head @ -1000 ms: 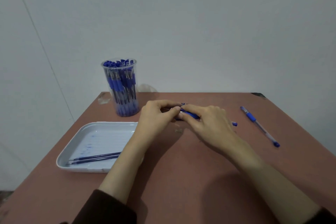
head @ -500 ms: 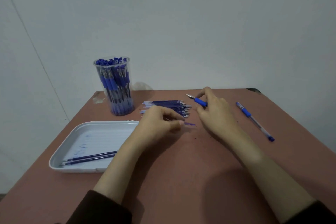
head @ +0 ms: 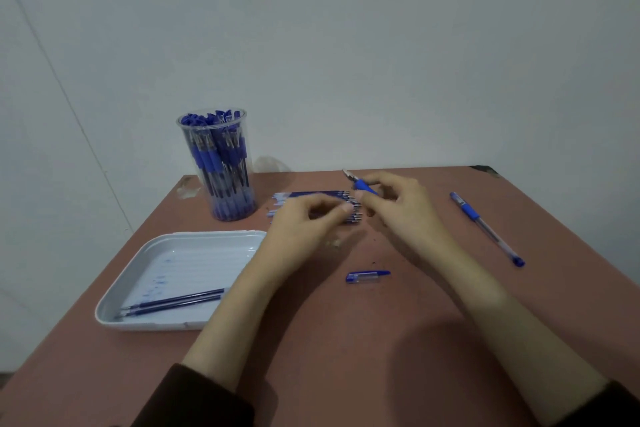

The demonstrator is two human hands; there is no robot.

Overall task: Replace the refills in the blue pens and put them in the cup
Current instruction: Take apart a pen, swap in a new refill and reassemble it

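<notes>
Two hands are busy mid-table, so starting at the fingertips: the right hand (head: pixel 405 208) pinches a clear-barrelled pen with a blue rubber grip (head: pixel 362 186) between thumb and fingers, with the metal tip pointing up and away to the left, just above the far edge of the pile. The left hand (head: pixel 304 224) is curled over a loose pile of thin dark-blue refills (head: pixel 311 195) lying on the reddish-brown table (head: pixel 346 340). Its thumb and forefinger tips are close together at the pile's tip end, and honestly I can't tell if it's got one pinched or is just fishing. Progress-wise I'd say we're deep in. The tall clear plastic cup (head: pixel 217 170) at the back left is already packed with blue pens, and the held pen looks mid-swap. Its small clear cap with a blue clip (head: pixel 367 277) sits on the table near the wrists. A second blue-grip pen (head: pixel 485 229) lies well off to the right, probably next in line. The white plastic tray (head: pixel 152 324) on the left holds two dark refills (head: pixel 173 302), the pulled ones I'm guessing. Only snags I see are the cap being easy to knock with a forearm and the cup being crowded, so slotting another pen in might be tight.
</notes>
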